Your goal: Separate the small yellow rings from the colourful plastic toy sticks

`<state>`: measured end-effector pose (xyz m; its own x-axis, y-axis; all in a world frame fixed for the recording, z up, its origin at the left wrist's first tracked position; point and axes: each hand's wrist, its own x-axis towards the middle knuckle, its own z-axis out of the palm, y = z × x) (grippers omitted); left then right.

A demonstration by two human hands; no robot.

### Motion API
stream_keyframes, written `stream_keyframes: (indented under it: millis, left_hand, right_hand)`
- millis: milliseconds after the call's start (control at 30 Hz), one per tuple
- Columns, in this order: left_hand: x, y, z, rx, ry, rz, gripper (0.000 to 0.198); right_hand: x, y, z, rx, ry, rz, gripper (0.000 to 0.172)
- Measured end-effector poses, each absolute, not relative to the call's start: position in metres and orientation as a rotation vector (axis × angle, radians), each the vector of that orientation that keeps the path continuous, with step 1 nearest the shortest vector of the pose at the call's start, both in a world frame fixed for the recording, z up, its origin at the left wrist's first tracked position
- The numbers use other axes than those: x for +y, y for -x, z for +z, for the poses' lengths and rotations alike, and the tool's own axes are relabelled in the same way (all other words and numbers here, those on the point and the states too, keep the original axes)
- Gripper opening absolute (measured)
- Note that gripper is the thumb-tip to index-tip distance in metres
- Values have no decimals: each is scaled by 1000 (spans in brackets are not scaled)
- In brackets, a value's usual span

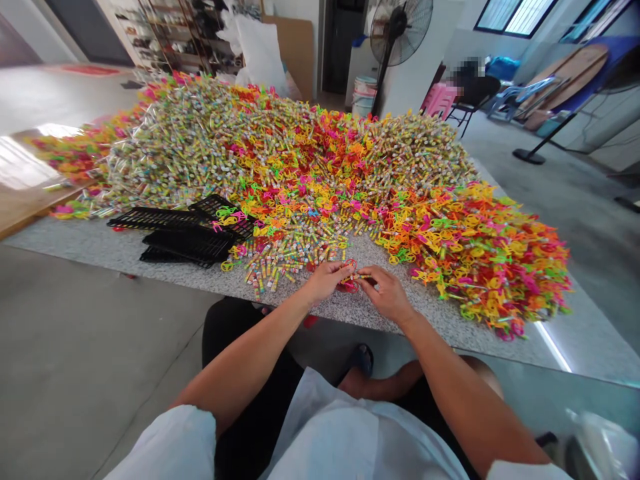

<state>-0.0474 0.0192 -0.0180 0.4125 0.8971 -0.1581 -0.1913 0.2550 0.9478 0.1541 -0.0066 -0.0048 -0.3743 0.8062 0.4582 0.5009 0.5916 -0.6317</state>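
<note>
Close to the table's front edge, my left hand (326, 280) pinches a pinkish-red plastic piece (349, 287) with looped parts. My right hand (386, 292) meets it from the right, its fingers closed on a small yellowish printed tube (363, 276). The tube's inner end is at the plastic piece; whether the two are joined I cannot tell. Left of my hands lie many loose small tubes (280, 257). To the right spreads a heap of tubes with bright looped plastic pieces (480, 253) in yellow, orange, pink and green.
A large mound of tubes (175, 140) covers the back of the speckled stone table (200, 280). Black plastic grids (190, 243) are stacked at the left. Behind the table stand a fan (397, 27), buckets (364, 97) and pink stools (440, 100).
</note>
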Motion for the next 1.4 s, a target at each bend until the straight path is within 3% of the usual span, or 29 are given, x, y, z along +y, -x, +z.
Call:
stream_keyframes:
  millis: [367,967,1200,1300,1400]
  left_hand:
    - [19,51,-21,867,-1085,821,43]
    - [18,44,-34,1168,-1386,847,49]
    - [25,55,-15,1051,-1252,766,44]
    - [39,82,-6,1156,-1389,925,38]
    - [60,114,-3,1380,-1612,1100,28]
  right_hand:
    - [-11,-152,-20,-2025,1139,537,19]
    - [-2,-154,-24,-2167,1322,454,21]
    - [20,-167,5,-2253,1369,729,30]
    - [50,-195,30,-2042,1552,610,32]
    - [84,-222,54,-1469,1576,467,39]
